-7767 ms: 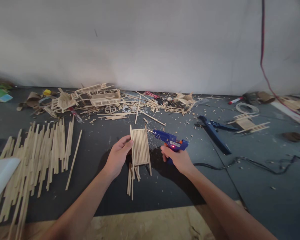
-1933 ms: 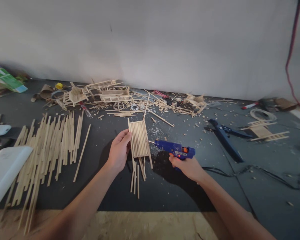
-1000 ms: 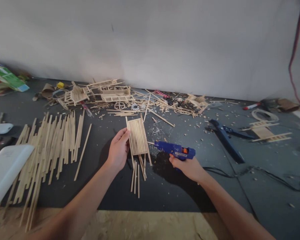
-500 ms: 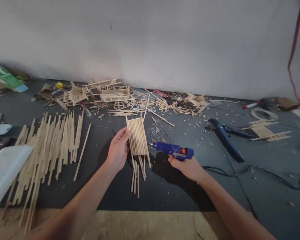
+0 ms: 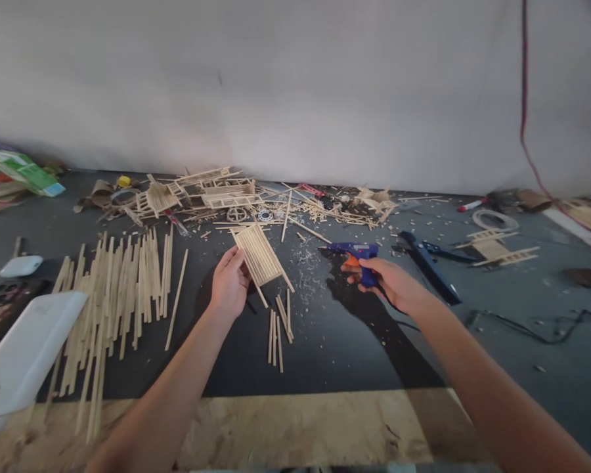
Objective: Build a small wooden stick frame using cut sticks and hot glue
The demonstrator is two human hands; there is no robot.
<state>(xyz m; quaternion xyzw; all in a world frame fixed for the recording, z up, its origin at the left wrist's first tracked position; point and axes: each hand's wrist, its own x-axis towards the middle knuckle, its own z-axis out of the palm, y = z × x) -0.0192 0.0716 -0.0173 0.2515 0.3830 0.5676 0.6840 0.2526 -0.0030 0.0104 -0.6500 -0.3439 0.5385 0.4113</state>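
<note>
My left hand grips a small panel of glued wooden sticks by its left edge, lifted and tilted above the dark mat. My right hand holds a blue hot glue gun with an orange trigger, its nozzle pointing left, well to the right of the panel. A few loose sticks lie on the mat just below the panel.
Several long sticks lie spread at left beside a white tray. Stick models and scraps pile up by the wall. A blue cutter and a stick frame lie at right, with a black cord. Plywood edge runs in front.
My right hand has pulled the glue gun away to the right and up, off the panel's edge. My left hand has turned the panel so it tilts diagonally.
</note>
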